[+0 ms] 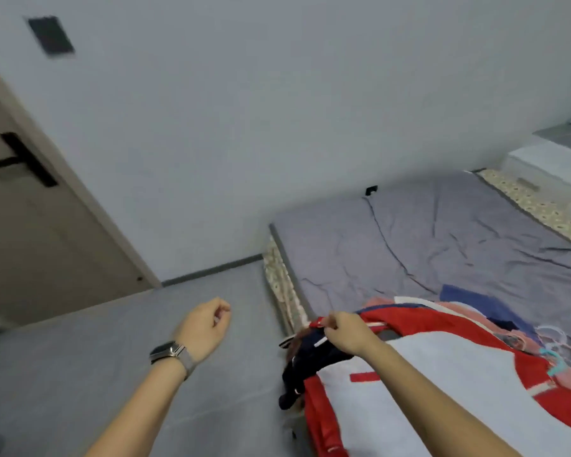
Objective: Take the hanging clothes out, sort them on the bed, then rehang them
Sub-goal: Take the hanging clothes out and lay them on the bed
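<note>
Right hand pinching red jacket collar, garment running long back along bed edge; left hand curled empty, floor-side.

Pale grey wall, grey floor, tan door with black lever handle left, white cabinet far right.

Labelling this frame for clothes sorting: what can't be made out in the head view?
- Pile of clothes: cut off by the right and bottom edges; garment count unclear.
- Hangers: small, tangled, blurred; number unclear.
- Right hand: grip on the red jacket collar; fingertips hidden by the hand itself.
- Left hand: curled, holding nothing visible.
- Wardrobe or rail: not in view.
</note>
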Tool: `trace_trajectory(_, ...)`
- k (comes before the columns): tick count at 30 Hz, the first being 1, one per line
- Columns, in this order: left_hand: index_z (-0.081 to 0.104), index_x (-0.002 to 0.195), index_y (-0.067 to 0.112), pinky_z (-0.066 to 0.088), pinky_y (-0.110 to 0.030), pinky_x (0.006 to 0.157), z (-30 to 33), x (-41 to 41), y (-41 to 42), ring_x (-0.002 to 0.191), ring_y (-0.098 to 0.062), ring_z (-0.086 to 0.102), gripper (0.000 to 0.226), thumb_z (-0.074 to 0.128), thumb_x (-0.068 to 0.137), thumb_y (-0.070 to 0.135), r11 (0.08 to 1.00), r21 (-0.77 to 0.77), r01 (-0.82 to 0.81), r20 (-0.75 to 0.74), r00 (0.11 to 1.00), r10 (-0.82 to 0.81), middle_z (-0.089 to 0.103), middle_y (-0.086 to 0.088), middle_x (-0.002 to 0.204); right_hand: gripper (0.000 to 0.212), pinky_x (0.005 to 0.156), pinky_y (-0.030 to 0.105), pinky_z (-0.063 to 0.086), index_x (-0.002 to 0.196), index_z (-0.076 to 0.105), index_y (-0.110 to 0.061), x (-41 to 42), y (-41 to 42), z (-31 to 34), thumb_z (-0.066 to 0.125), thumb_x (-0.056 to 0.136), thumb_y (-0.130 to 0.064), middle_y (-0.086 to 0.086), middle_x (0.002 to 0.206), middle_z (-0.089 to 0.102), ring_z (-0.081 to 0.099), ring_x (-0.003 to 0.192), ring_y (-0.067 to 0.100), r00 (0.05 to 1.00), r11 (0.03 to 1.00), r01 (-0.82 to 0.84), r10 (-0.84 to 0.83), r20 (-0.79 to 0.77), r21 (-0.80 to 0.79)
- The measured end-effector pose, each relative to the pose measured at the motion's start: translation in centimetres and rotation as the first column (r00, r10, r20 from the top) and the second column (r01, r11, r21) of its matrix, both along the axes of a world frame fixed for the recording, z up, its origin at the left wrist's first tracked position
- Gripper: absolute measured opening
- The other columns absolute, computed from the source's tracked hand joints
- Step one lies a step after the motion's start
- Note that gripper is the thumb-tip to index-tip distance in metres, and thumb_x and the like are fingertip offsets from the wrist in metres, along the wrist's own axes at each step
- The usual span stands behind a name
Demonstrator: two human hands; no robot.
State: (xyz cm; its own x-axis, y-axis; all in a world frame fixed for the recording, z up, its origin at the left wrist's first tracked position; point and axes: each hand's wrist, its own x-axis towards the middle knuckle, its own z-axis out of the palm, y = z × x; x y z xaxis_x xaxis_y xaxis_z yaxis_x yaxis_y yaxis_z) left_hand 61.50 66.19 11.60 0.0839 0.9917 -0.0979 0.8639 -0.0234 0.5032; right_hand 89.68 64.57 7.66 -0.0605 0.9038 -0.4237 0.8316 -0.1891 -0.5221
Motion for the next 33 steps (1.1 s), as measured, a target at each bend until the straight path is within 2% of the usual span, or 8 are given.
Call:
trace_trajectory(4,0.058,0.091,0.03,0.045,-0.026,0.074,2.1,-15.3,-8.4,0.08,-0.018,0.06,0.012,0.052,0.088,0.02,0.955,0.045,-0.292,0.024,0.956,0.291,0.065,0.003,0.086,0.031,0.09,0.023,0.042,0.116,0.063,-0.013,-17.6,-0.1,4.1,0.049,0.088,-0.016,0.007,0.118,0.066,0.058,0.112,0.023,0.957,0.957,-0.264,0.276,-0.089,0.124)
trace_trajectory(8,0.061,0.105,0.021,0.043,-0.025,0.073,4.8,-28.6,-20.4,0.079,-0.019,0.061,0.02,0.05,0.088,0.018,0.835,0.094,-0.542,0.045,0.841,0.54,0.065,0.0,0.083,0.031,0.078,0.02,0.041,0.118,0.06,-0.014,-36.1,-5.8,7.9,0.048,0.089,-0.016,0.005,0.11,0.066,0.06,0.103,0.021,0.802,0.815,-0.548,0.576,-0.16,0.187)
trace_trajectory(14,0.063,0.104,0.021,0.039,-0.021,0.069,10.1,-44.0,-40.9,0.076,-0.019,0.06,0.021,0.056,0.085,0.014,0.456,0.19,-0.869,0.159,0.486,0.859,0.059,0.007,0.072,0.032,0.071,0.017,0.037,0.119,0.058,-0.016,-58.0,-19.2,11.2,0.055,0.087,-0.019,0.0,0.105,0.065,0.055,0.083,0.012,0.417,0.443,-0.827,0.896,-0.152,0.346)
trace_trajectory(17,0.063,0.103,0.021,0.042,-0.021,0.075,10.9,-47.9,-49.3,0.085,-0.02,0.061,0.021,0.055,0.084,0.016,0.235,0.187,-0.954,0.221,0.274,0.936,0.064,0.002,0.079,0.034,0.07,0.017,0.037,0.121,0.056,-0.015,-65.4,-25.2,11.8,0.056,0.087,-0.016,-0.004,0.099,0.061,0.055,0.081,0.012,0.244,0.283,-0.893,0.958,-0.152,0.351)
trace_trajectory(20,0.061,0.097,0.025,0.05,-0.031,0.082,9.6,-50.1,-55.2,0.081,-0.02,0.063,0.02,0.051,0.08,0.024,0.11,0.147,-0.983,0.284,0.148,0.947,0.06,0.009,0.07,0.033,0.072,0.013,0.035,0.122,0.055,-0.013,-71.9,-30.1,11.8,0.055,0.088,-0.012,-0.002,0.1,0.061,0.057,0.088,0.012,0.099,0.156,-0.929,0.979,-0.179,0.335)
trace_trajectory(24,0.063,0.105,0.016,0.044,-0.02,0.078,6.9,-53.1,-59.1,0.087,-0.019,0.061,0.027,0.054,0.081,0.022,-0.051,0.075,-0.996,0.339,-0.023,0.94,0.063,0.002,0.083,0.029,0.064,0.001,0.038,0.118,0.056,-0.011,-79.5,-35.2,10.2,0.053,0.09,-0.008,0.005,0.102,0.063,0.057,0.091,0.013,-0.036,0.016,-0.966,0.98,-0.196,0.257)
trace_trajectory(27,0.063,0.105,0.018,0.051,-0.028,0.083,5.2,-57.6,-60.5,0.091,-0.02,0.063,0.026,0.053,0.082,0.024,-0.102,0.029,-0.994,0.343,-0.085,0.935,0.067,-0.001,0.094,0.027,0.065,-0.002,0.038,0.117,0.059,-0.015,-85.3,-37.2,8.5,0.053,0.091,-0.011,-0.003,0.098,0.06,0.055,0.089,0.007,-0.135,-0.094,-0.973,0.972,-0.191,0.209)
trace_trajectory(33,0.059,0.104,0.017,0.045,-0.023,0.075,5.5,-69.7,-61.1,0.081,-0.015,0.056,0.016,0.054,0.089,0.015,-0.237,0.05,-0.97,0.335,-0.207,0.919,0.055,0.006,0.084,0.029,0.088,0.019,0.044,0.119,0.058,-0.012,-99.3,-37.9,8.4,0.05,0.091,-0.008,-0.001,0.101,0.058,0.058,0.104,0.015,-0.242,-0.207,-0.964,0.945,-0.219,0.17)
